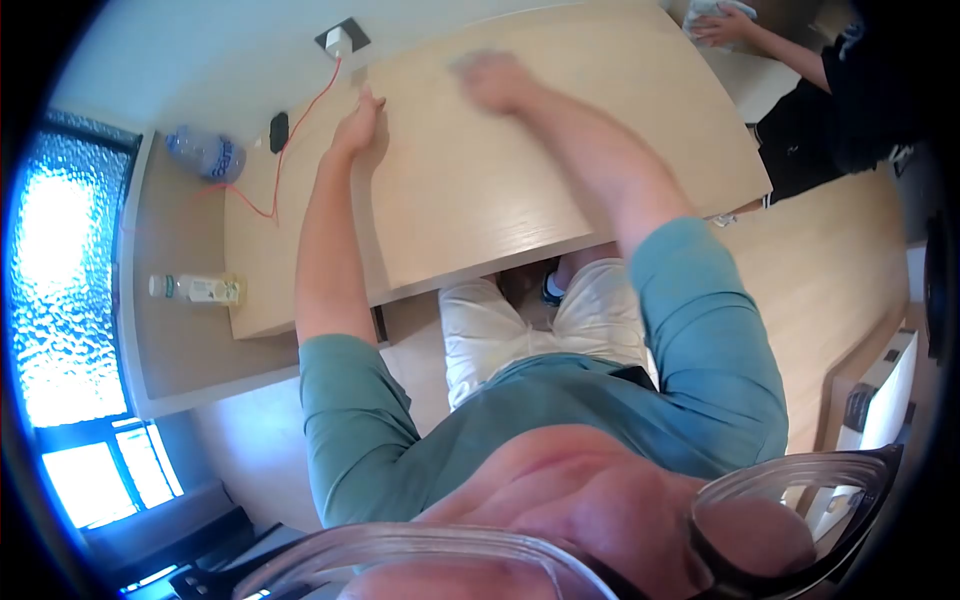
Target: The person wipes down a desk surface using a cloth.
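Observation:
The light wooden tabletop (480,190) spreads out beneath both my hands. My left hand (360,125) rests by its far left edge, near the wall, holding nothing, with the thumb apart from the fingers. Further right, my right hand (495,82) is low over the far part of the tabletop, smeared by motion. A pale greyish cloth (467,62) shows at its fingers; its outline is too blurred to make out fully.
A white plug (338,42) sits in the wall socket, with a red cable (277,180) trailing past a small black object (279,132). On the left are a large water bottle (205,155) and a small bottle (198,289). Another person's hand (725,25) holds something whitish, upper right.

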A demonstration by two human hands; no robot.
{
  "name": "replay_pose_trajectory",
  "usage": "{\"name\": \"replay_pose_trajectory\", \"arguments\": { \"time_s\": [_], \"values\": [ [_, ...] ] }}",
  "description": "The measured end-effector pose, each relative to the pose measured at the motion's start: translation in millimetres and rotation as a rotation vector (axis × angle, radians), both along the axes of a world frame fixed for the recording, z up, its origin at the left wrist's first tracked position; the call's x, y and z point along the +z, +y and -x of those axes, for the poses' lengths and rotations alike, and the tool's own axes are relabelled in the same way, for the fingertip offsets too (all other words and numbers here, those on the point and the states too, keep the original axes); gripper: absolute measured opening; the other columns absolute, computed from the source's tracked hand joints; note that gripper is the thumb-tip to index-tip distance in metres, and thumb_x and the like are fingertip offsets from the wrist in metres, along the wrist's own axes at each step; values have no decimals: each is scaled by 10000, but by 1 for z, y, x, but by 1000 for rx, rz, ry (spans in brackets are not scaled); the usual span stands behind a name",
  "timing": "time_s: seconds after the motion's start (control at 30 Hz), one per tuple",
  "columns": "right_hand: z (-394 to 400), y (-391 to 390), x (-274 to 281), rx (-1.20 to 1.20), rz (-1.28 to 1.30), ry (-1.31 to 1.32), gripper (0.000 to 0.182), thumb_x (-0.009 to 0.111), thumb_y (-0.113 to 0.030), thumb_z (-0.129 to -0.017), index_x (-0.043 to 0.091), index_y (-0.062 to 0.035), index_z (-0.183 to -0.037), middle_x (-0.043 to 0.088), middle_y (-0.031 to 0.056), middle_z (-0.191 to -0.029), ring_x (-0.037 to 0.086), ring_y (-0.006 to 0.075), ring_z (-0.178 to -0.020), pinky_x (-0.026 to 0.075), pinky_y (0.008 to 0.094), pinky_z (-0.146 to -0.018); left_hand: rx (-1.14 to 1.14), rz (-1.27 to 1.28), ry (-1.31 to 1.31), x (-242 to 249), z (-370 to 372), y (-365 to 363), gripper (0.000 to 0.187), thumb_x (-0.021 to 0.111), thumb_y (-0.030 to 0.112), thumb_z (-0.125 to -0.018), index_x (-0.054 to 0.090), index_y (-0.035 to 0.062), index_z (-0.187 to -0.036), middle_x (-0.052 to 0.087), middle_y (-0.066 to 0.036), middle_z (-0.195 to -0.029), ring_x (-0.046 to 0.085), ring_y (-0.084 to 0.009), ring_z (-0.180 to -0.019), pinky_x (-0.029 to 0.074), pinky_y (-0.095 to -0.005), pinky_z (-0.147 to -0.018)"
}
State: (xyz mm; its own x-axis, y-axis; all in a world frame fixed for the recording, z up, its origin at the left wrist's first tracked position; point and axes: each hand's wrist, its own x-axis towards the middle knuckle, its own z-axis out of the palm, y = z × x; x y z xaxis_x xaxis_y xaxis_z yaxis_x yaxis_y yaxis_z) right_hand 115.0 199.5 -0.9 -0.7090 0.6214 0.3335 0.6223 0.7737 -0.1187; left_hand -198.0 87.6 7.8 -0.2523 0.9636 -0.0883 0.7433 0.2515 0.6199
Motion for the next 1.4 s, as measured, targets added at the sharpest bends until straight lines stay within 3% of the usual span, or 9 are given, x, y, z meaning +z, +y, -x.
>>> {"name": "replay_pose_trajectory", "arguments": {
  "time_s": [0.33,0.53,0.57,0.63,0.8,0.97,1.03,1.1,1.4],
  "values": [
    [-201,61,-4,-678,69,-195,618,283,-446,-1067,304,-279,-1661,296,95,-1723,308,356,-1565,244,598,-1251,23,56,152,24,-12,-9,890,80,716,-1046,628,156,-1468,597,-127,-1515,506,-299,-1444,302,-393,-1230],
    [22,-45,-23,-91,376,-66,342,529,-307,-912,786,-137,-1060,737,144,-1212,655,368,-1183,492,556,-1024,-72,91,187,-59,73,49,906,65,714,-1050,624,138,-1471,589,-148,-1517,492,-306,-1456,285,-399,-1240],
    [69,-87,-52,202,-144,25,292,560,-286,-888,772,-106,-976,740,154,-1130,674,376,-1092,523,533,-946,-98,51,193,-41,53,36,910,62,712,-1052,623,130,-1471,584,-157,-1520,478,-311,-1467,274,-401,-1247],
    [136,-200,-6,235,464,74,282,566,-278,-904,776,-113,-997,739,176,-1138,672,357,-1126,486,535,-1016,-93,46,160,-16,23,9,906,70,708,-1056,617,118,-1474,573,-155,-1532,462,-316,-1478,266,-401,-1252],
    [209,-273,-49,586,438,841,395,654,-319,-907,721,-84,-1218,681,207,-1326,636,366,-1234,475,481,-1060,-65,14,180,-15,13,-4,843,115,663,-1081,603,107,-1485,533,-149,-1571,437,-332,-1495,253,-394,-1258],
    [143,-174,-7,188,329,-121,312,537,-198,-950,775,-66,-1104,748,191,-1173,689,336,-1146,505,483,-1013,-93,280,80,31,-5,-13,682,268,528,-1090,486,45,-1520,600,-227,-1441,549,-397,-1324,397,-461,-1137],
    [81,-96,-27,77,-74,0,358,479,-202,-966,762,-83,-1151,733,168,-1232,676,348,-1171,503,492,-1020,-144,464,-121,36,-8,-13,627,388,438,-1087,451,-39,-1488,668,-284,-1316,679,-448,-1144,531,-518,-1017],
    [15,-33,-22,-192,153,-146,421,421,-239,-996,709,-82,-1261,641,179,-1418,573,349,-1349,473,547,-1077,-207,94,624,-2,-3,-11,634,305,448,-1105,507,-32,-1465,610,-291,-1409,616,-441,-1267,472,-508,-1107],
    [-149,58,-53,-692,70,-198,622,321,-408,-1062,312,-207,-1650,325,144,-1700,342,450,-1527,299,697,-1185,153,-142,157,-25,28,-56,702,252,476,-1113,507,-66,-1478,473,-300,-1549,433,-407,-1470,320,-449,-1243]
  ]
}}
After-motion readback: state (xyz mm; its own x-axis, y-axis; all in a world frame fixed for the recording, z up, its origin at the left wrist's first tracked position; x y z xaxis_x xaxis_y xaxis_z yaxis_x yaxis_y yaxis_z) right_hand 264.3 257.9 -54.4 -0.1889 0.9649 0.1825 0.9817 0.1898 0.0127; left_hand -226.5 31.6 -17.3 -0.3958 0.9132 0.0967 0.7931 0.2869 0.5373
